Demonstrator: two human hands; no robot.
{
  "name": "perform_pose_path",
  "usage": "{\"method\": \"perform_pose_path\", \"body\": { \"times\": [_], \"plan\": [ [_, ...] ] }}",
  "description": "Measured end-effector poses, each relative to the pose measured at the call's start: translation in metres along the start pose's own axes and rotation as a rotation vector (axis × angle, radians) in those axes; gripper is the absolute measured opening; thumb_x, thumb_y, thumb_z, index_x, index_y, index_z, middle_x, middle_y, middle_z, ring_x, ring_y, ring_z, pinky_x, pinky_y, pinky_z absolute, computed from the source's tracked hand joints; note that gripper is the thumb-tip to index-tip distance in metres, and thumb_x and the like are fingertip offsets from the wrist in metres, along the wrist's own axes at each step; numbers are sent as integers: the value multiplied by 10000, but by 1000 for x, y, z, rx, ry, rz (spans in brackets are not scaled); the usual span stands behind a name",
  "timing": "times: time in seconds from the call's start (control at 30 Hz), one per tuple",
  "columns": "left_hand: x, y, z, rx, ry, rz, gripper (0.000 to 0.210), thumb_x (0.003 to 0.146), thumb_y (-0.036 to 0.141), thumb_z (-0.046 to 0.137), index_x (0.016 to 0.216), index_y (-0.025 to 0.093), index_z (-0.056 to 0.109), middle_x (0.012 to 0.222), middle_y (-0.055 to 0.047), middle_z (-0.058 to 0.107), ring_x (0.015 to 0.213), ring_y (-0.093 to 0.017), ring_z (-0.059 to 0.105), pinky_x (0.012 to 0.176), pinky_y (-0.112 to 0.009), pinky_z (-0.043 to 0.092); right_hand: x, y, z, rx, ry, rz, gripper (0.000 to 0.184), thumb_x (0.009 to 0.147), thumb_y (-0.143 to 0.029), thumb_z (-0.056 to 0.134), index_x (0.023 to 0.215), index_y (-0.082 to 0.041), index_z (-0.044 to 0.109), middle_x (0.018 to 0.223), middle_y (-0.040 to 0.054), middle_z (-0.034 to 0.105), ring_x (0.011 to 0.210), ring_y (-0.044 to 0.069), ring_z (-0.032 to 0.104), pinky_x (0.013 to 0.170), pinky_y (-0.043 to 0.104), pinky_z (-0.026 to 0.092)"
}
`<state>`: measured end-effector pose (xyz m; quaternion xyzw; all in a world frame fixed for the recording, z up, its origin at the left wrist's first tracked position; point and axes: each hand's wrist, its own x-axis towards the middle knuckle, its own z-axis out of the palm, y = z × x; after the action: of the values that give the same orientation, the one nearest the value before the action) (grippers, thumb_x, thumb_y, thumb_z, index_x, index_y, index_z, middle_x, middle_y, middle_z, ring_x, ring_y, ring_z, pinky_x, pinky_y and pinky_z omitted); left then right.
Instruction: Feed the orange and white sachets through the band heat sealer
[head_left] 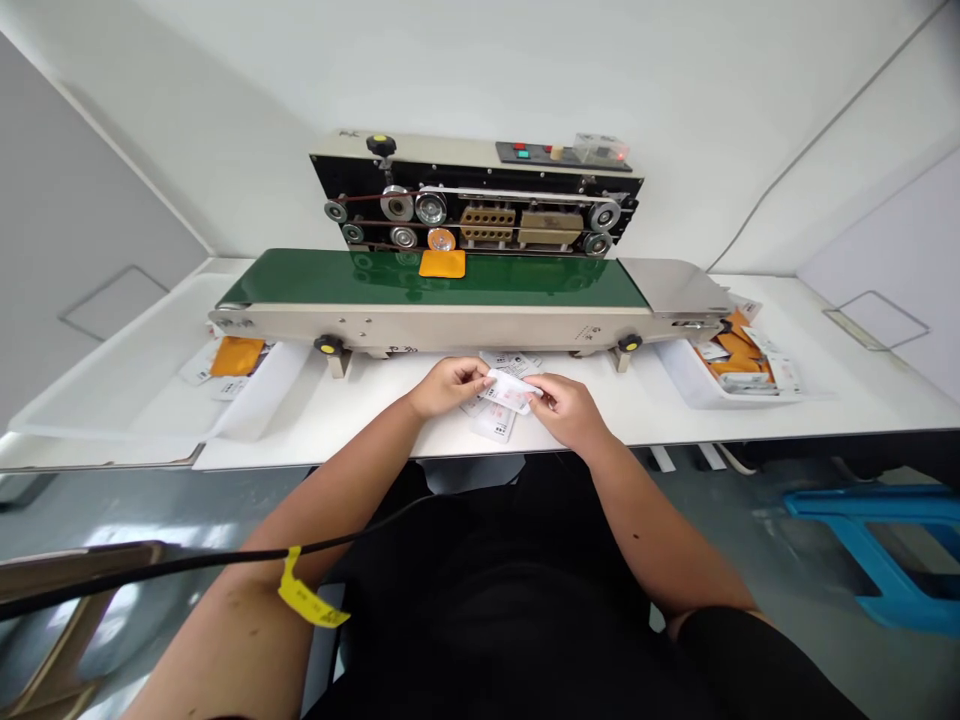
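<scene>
Between my two hands is a small white printed sachet [508, 391], held just above the table in front of the machine. My left hand [453, 386] pinches its left end between thumb and fingers. At the right end, my right hand [564, 408] grips it the same way. Several more white printed sachets [493, 422] lie loosely overlapped on the table beneath it. Beyond my hands runs the green conveyor belt [330, 280] of a band sealing machine [480, 165]. An orange sachet [442, 264] lies on the belt, close against the rollers.
A white bin [262, 405] with orange and white sachets stands left. Another white bin [686, 375], heaped with sachets, stands right. Black-and-yellow knobs [630, 343] stick out below the belt. A black cable with a yellow tag [311, 600] crosses my left arm. A blue stool [862, 550] stands right.
</scene>
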<state>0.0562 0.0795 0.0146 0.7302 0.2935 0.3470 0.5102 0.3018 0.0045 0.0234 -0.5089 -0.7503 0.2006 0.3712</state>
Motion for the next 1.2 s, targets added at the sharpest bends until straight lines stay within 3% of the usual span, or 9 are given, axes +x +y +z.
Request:
{"method": "perform_pose_path", "body": {
  "times": [0.17,0.3,0.4,0.53,0.7,0.8,0.93,1.0,1.2],
  "plan": [
    [-1,-2,-4,197,-53,81,354,949,510,658,987,160,696,700,2,616,608,-123,555,570,-235,432,12,-1,-31,93,-86,129,203,875,-331,676,1033,-248,773,814,16,750,610,170,612,554,294,466],
    [-5,1,-16,563,-112,236,313,931,454,685,1091,188,729,961,-78,724,897,-209,660,830,-336,527,54,21,-100,375,341,233,276,820,-338,718,1053,-191,730,646,-18,663,471,102,508,442,212,392],
    [-8,1,-24,648,-231,258,505,881,489,747,1298,212,684,1283,-132,695,1199,-292,628,1056,-439,488,97,39,-152,482,634,294,209,812,-261,673,1000,-175,701,539,-50,561,406,74,426,383,170,306],
    [-10,-5,-33,678,-372,174,873,770,623,823,1506,243,550,1583,-148,499,1489,-380,413,1230,-524,334,141,54,-179,552,651,501,70,753,-104,621,757,-173,606,502,-36,514,392,69,409,354,152,242],
    [-14,-8,-46,686,-472,62,1007,738,629,849,1593,296,435,1678,-89,377,1590,-386,227,1276,-524,245,174,60,-162,638,399,606,170,761,-46,651,718,-170,544,564,-10,541,446,71,457,392,156,294],
    [-16,-5,-52,668,-477,20,942,782,589,832,1589,301,440,1674,-75,386,1589,-350,252,1286,-501,230,176,58,-152,471,427,565,50,854,-162,671,855,-158,622,760,52,645,556,108,557,488,221,446],
    [-16,-4,-55,606,-445,-9,734,842,483,816,1503,284,566,1598,-68,503,1563,-302,341,1275,-462,280,135,40,-121,-2,758,208,229,897,-235,626,1108,-175,692,1123,115,648,846,184,644,755,359,582],
    [-15,-4,-56,577,-406,1,634,843,433,825,1431,286,639,1544,-67,567,1521,-290,422,1243,-440,344,98,27,-89,-144,753,-13,304,926,-249,570,1196,-189,697,1198,131,625,980,230,645,884,426,580],
    [-14,-8,-55,560,-231,191,337,1012,431,621,1277,261,742,1304,-86,742,1234,-238,689,1077,-384,512,10,9,21,-232,45,-259,518,978,-332,542,1489,-242,551,1357,126,631,1285,321,559,1131,548,467]
  ]
}}
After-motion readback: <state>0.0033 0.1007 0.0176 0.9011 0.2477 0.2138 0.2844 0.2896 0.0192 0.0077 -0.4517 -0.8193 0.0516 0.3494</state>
